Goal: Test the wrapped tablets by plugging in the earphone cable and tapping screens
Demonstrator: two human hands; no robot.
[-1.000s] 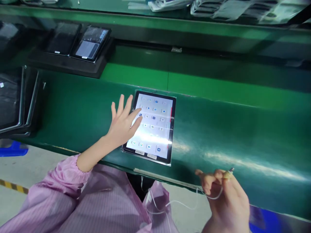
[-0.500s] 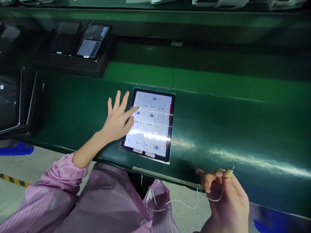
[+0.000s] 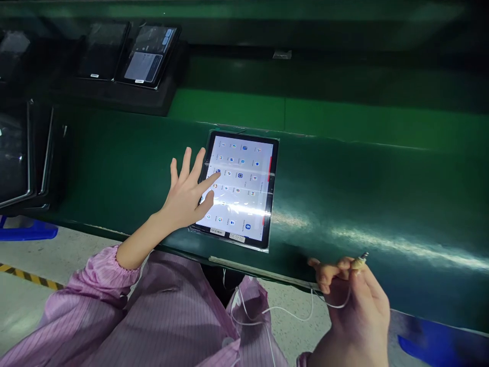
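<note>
A lit tablet [image 3: 244, 204] lies flat on the green bench, its screen showing rows of app icons. My left hand [image 3: 187, 196] reaches over the tablet's left edge with fingers spread. Its index fingertip is at a dark blue icon; whether it presses the glass I cannot tell. At the bench's front edge, right of the tablet, my right hand [image 3: 357, 306] pinches an audio plug [image 3: 359, 263] between thumb and finger, metal tip pointing up. A thin white cable [image 3: 294, 317] hangs from this hand in loops toward my lap.
Several dark tablets [image 3: 15, 153] lie stacked at the left. More tablets [image 3: 147, 56] rest on a black foam block [image 3: 126, 99] at the back left, one with its screen lit. A small clear packet [image 3: 281, 54] sits at the back. Blue plastic parts [image 3: 30, 232] show below the bench.
My left index fingertip has shifted slightly toward me over the screen, onto the dark blue icon. My right hand still holds the plug. The camera view has tilted a little.
</note>
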